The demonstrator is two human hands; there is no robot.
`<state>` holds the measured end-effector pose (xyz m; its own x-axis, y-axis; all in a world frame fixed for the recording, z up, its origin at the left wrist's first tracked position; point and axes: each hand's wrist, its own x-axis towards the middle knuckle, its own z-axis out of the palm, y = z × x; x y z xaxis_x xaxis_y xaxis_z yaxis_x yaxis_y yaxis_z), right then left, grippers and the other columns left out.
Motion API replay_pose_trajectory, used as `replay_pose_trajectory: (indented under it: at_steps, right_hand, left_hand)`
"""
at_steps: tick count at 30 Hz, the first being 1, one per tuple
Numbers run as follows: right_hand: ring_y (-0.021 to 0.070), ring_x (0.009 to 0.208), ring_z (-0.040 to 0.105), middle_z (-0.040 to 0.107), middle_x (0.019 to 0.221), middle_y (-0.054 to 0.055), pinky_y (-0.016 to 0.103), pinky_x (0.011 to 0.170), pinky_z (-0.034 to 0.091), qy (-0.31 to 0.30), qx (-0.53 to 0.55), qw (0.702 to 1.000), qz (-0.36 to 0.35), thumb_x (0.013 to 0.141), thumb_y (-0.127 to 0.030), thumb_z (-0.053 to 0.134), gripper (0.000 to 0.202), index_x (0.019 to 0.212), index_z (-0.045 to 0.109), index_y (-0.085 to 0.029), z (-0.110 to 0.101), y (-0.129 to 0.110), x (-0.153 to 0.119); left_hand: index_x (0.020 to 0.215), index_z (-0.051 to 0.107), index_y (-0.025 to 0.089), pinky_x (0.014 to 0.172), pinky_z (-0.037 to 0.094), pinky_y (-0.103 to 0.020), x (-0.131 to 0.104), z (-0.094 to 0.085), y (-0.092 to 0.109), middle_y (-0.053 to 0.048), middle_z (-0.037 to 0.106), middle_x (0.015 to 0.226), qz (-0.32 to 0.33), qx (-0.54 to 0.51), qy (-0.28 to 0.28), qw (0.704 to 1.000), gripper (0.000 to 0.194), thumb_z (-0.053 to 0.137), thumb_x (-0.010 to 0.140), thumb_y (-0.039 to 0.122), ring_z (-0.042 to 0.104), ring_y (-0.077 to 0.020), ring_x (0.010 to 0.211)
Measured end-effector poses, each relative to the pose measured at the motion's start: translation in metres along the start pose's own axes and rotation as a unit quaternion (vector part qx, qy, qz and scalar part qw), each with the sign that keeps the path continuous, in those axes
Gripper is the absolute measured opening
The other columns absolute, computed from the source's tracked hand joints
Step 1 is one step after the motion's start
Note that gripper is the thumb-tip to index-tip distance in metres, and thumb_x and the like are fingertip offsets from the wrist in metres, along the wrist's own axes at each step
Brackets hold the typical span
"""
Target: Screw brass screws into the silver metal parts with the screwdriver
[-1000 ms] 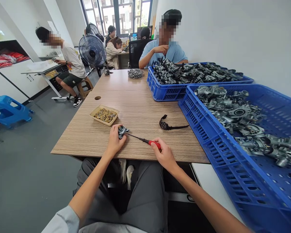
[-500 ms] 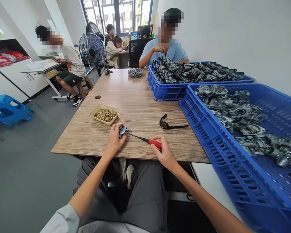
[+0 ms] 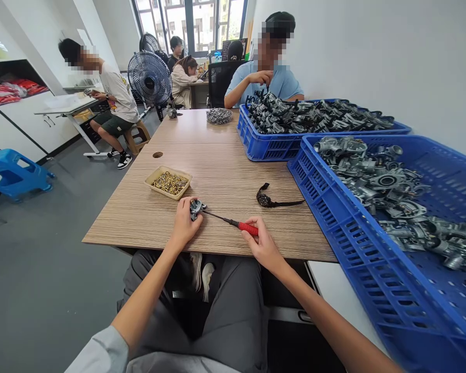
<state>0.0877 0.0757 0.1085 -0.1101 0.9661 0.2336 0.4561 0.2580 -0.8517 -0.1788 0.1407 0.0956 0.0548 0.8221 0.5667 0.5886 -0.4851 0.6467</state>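
Note:
My left hand (image 3: 185, 223) is closed around a small grey metal casting (image 3: 197, 208), holding it at the table top; part of it is hidden by the fingers. My right hand (image 3: 263, 242) grips the red handle of a screwdriver (image 3: 248, 228). The dark shaft slants up to the left, and its tip reaches the casting. Whether the tip sits in a screw is too small to make out. Just beyond my left hand stands a beige tray (image 3: 149, 182) of brass-coloured small parts.
A black wristwatch (image 3: 272, 199) lies on the wooden table (image 3: 217, 160). Along the right stand two blue crates, one near (image 3: 322, 191) and one far (image 3: 252, 145), full of metal castings. A co-worker (image 3: 252, 85) sits at the far end, near a clear container of small parts (image 3: 219, 116).
My hands, the casting and the screwdriver keep nearly the same position. The view has shifted very slightly. The co-worker's hand across the table has moved up a little.

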Motion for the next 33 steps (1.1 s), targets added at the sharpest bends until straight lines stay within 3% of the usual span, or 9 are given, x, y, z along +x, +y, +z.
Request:
replay_pose_trajectory:
  at_steps: [3,9,17,24,27,30,33]
  right_hand:
    - [0.0168,0.061,0.049,0.051,0.07,-0.004,0.029,0.062,0.037,0.019,-0.034,0.999,0.01,0.098,-0.046,0.052,0.022,0.097,0.052,-0.024,-0.001,-0.002,0.001]
    - [0.0148,0.058,0.043,0.042,0.062,-0.005,0.029,0.06,0.031,0.031,-0.06,0.997,0.038,0.102,-0.057,0.042,0.043,0.076,0.05,-0.024,0.0,-0.007,0.004]
    - [0.0188,0.058,0.049,0.054,0.065,-0.002,0.031,0.061,0.034,0.115,-0.148,0.981,0.05,0.101,-0.061,0.043,0.042,0.095,0.059,-0.023,-0.009,0.005,0.004]
    - [0.029,0.089,0.059,0.067,0.085,0.008,0.039,0.079,0.044,0.135,-0.279,0.951,0.014,0.098,-0.06,0.052,0.039,0.083,0.062,-0.025,-0.019,0.008,0.015]
    - [0.0336,0.108,0.058,0.069,0.109,0.012,0.049,0.096,0.044,0.117,-0.303,0.945,-0.023,0.09,-0.051,0.068,0.031,0.105,0.067,-0.024,-0.007,-0.003,0.014]
    - [0.0335,0.127,0.053,0.062,0.134,0.013,0.054,0.111,0.04,0.042,-0.225,0.97,-0.082,0.086,-0.044,0.075,0.056,0.136,0.057,-0.025,0.016,-0.021,0.016]
    - [0.0331,0.139,0.048,0.049,0.152,0.015,0.051,0.111,0.044,-0.023,-0.095,0.995,-0.034,0.079,-0.048,0.083,0.087,0.153,0.042,-0.026,0.043,-0.035,0.03]
  left_hand:
    - [0.128,0.053,0.019,0.112,0.044,-0.044,-0.001,-0.001,0.001,-0.011,0.059,0.124,0.008,0.002,-0.009,1.0,0.049,0.061,0.081,0.008,0.055,-0.0277,0.122]
    - [0.129,0.053,0.02,0.112,0.044,-0.045,0.0,0.0,0.002,-0.011,0.059,0.125,0.0,-0.001,-0.01,1.0,0.049,0.061,0.081,0.01,0.056,-0.0277,0.123]
    - [0.142,0.044,0.016,0.117,0.041,-0.05,-0.004,0.01,-0.003,-0.016,0.055,0.136,-0.043,-0.064,-0.034,0.996,0.056,0.06,0.089,0.026,0.053,-0.0291,0.131]
    - [0.146,0.045,0.017,0.115,0.043,-0.049,-0.008,0.017,-0.009,-0.017,0.059,0.139,-0.074,-0.128,-0.051,0.988,0.06,0.061,0.091,0.033,0.057,-0.0292,0.131]
    - [0.141,0.052,0.018,0.114,0.045,-0.049,-0.007,0.016,-0.008,-0.016,0.062,0.138,-0.089,-0.156,-0.045,0.983,0.06,0.069,0.089,0.041,0.06,-0.0299,0.13]
    - [0.138,0.056,0.019,0.113,0.046,-0.048,-0.007,0.016,-0.007,-0.016,0.063,0.138,-0.093,-0.186,-0.044,0.977,0.056,0.07,0.089,0.044,0.061,-0.0292,0.13]
    - [0.136,0.058,0.018,0.114,0.047,-0.048,-0.007,0.016,-0.008,-0.015,0.065,0.137,-0.097,-0.221,-0.047,0.969,0.048,0.061,0.094,0.041,0.062,-0.0277,0.129]
